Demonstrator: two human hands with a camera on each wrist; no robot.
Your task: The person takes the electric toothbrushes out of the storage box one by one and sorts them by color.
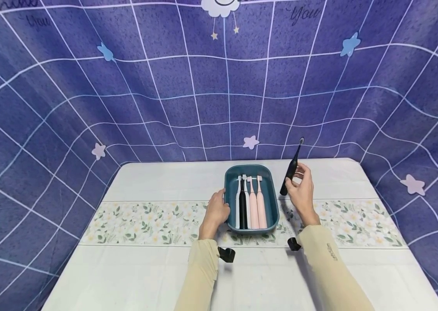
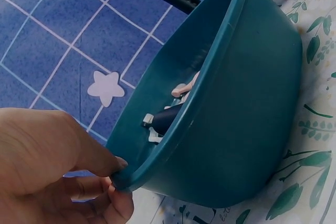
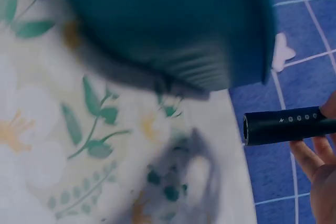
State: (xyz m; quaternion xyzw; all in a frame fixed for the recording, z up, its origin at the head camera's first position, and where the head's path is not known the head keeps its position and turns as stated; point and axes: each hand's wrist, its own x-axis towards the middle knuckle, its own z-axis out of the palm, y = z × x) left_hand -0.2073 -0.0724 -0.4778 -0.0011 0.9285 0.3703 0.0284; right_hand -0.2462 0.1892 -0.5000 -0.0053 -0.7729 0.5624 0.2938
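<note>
A teal plastic bin [image 1: 272, 207] stands on the table with several electric toothbrushes lying side by side in it: white ones, pink ones [image 1: 261, 209] and a black one [image 1: 243, 209]. My left hand [image 1: 217, 209] pinches the bin's left rim between thumb and fingers, as the left wrist view shows closely. To the right of the bin, my right hand [image 1: 302, 190] holds another black electric toothbrush [image 1: 291, 170] by its handle, raised above the table with the brush head pointing up and away. In the right wrist view, the handle's base and a row of small icons show.
The white table [image 1: 145, 272] has a floral band [image 1: 137, 222] running across it beneath the bin. Behind and at both sides hangs a blue grid-patterned cloth [image 1: 188, 108] with stars. Black wrist cameras [image 1: 226, 254] are strapped at both sleeves.
</note>
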